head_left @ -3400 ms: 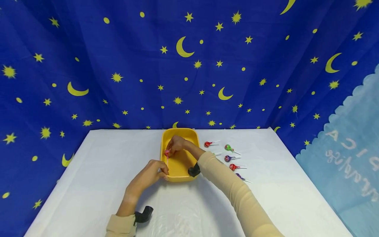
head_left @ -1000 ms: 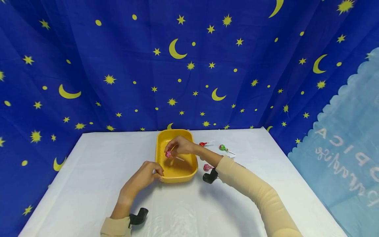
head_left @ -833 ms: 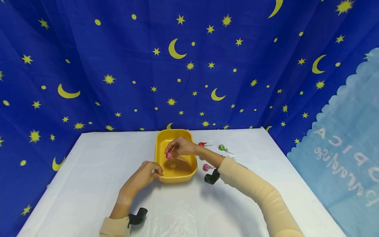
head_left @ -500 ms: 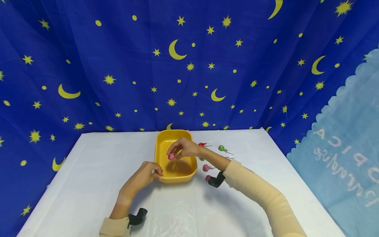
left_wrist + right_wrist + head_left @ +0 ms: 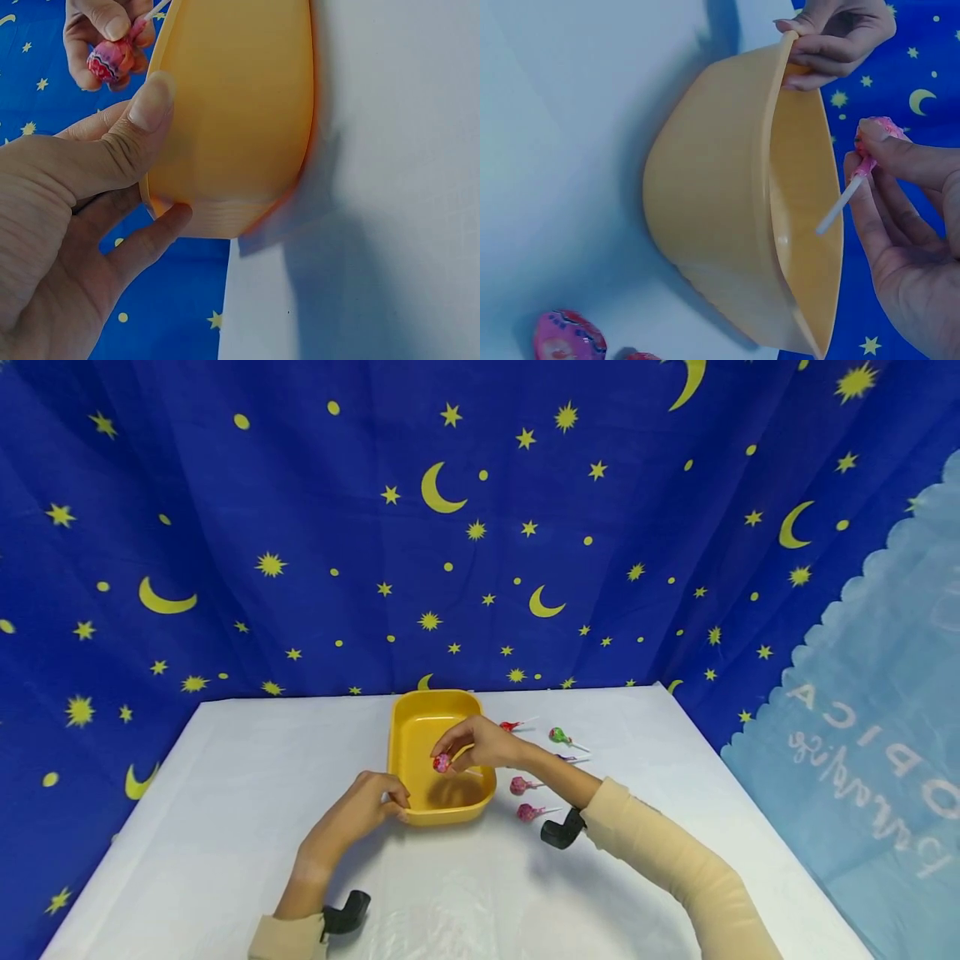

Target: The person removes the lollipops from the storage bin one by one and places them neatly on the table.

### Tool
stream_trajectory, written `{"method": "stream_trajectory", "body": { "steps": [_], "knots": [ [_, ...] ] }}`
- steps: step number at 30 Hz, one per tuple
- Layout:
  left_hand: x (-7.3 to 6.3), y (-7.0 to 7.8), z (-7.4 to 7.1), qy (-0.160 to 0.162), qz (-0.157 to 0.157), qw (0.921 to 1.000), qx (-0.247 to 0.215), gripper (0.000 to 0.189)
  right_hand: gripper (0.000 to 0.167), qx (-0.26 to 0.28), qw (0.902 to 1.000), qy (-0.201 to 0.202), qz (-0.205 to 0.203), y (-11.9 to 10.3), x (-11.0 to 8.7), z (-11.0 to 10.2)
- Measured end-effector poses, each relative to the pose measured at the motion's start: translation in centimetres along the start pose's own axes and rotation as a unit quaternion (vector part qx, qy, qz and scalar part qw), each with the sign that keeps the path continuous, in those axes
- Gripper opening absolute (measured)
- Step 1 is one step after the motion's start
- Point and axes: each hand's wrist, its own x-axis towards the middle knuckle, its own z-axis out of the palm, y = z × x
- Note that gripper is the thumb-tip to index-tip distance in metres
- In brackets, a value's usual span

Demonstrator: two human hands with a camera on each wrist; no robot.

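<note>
A yellow plastic tub (image 5: pixel 448 817) stands on the white table. My left hand (image 5: pixel 363 806) grips its near left corner; in the left wrist view the thumb (image 5: pixel 152 101) lies at the rim and other fingers are against the outside. Over the tub's opening, my right hand (image 5: pixel 483 745) pinches a pink wrapped lollipop (image 5: pixel 442 763) by its head. Its white stick slants away from the fingers in the right wrist view, where the lollipop (image 5: pixel 866 161) is in front of the tub's mouth. The right hand hides part of the tub's inside.
Right of the tub lie several lollipops: a red one (image 5: pixel 510 726), a green one (image 5: pixel 557 735), and two pink ones, the upper pink lollipop (image 5: pixel 521 786) and the lower pink lollipop (image 5: pixel 527 812). The right forearm covers part of that area. A blue star-and-moon cloth (image 5: pixel 330 527) hangs behind the table.
The right hand, with a pink lollipop throughout, has risen from the tub's left side and drifted right and nearer. More pink lollipops show beside the tub. The left hand keeps its grip.
</note>
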Motion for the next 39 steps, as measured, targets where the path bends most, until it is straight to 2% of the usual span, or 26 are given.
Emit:
{"method": "stream_trajectory", "body": {
  "steps": [5, 12, 24, 33, 37, 39],
  "knots": [
    [0.0, 0.0, 0.1, -0.002, -0.003, 1.0000, 0.003, 0.009, 0.033, -0.005, 0.9999, 0.007, -0.009, 0.6, -1.0, -0.1],
    [0.1, 0.1, 0.0, 0.001, -0.004, 1.0000, 0.001, 0.010, 0.030, -0.023, 0.9994, 0.024, 0.012, 0.9, -3.1, -0.3],
    [0.1, 0.0, 0.0, 0.003, 0.003, 1.0000, 0.001, 0.009, 0.028, 0.002, 0.9995, 0.026, 0.015, 2.3, -6.4, -0.1],
    [0.2, 0.2, 0.1, -0.004, -0.042, 0.9991, -0.004, 0.012, 0.031, 0.036, 0.9980, 0.050, 0.009, 4.0, -9.9, 0.0],
    [0.0, 0.0, 0.1, -0.005, -0.043, 0.9991, -0.004, 0.012, 0.032, 0.034, 0.9978, 0.056, 0.006, 5.3, -11.2, 0.4],
    [-0.1, -0.2, 0.1, -0.002, -0.033, 0.9994, -0.004, 0.011, 0.030, 0.031, 0.9975, 0.062, 0.009, 5.9, -11.8, 0.7]
  ]
}}
